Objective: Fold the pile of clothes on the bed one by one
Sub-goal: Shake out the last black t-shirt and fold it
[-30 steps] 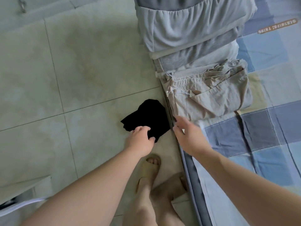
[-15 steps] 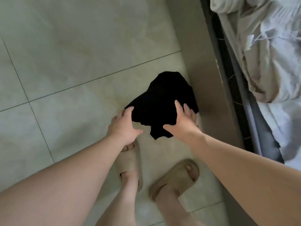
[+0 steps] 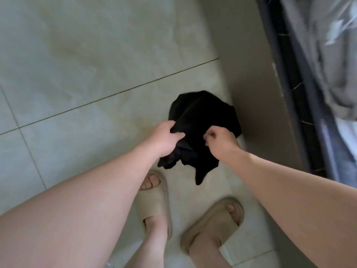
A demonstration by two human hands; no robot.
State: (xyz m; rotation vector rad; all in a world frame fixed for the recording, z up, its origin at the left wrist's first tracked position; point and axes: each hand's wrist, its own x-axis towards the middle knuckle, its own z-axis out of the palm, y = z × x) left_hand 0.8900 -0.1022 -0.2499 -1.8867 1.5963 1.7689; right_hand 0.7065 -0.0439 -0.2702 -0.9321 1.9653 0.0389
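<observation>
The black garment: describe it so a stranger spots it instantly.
Find the bed frame right of the tiled floor. Beside it, ahead of beige slippers, left hand and right hand grip a crumpled garment. Its neighbours are pale; it is black.

Left hand [image 3: 164,136] and right hand [image 3: 222,141] grip a black garment [image 3: 204,117].

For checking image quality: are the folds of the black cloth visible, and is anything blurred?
Head view: the black cloth is nearly one dark patch, only one ridge visible; the bedding at top right is blurred and pale; the left hand and right hand look sharp.
</observation>
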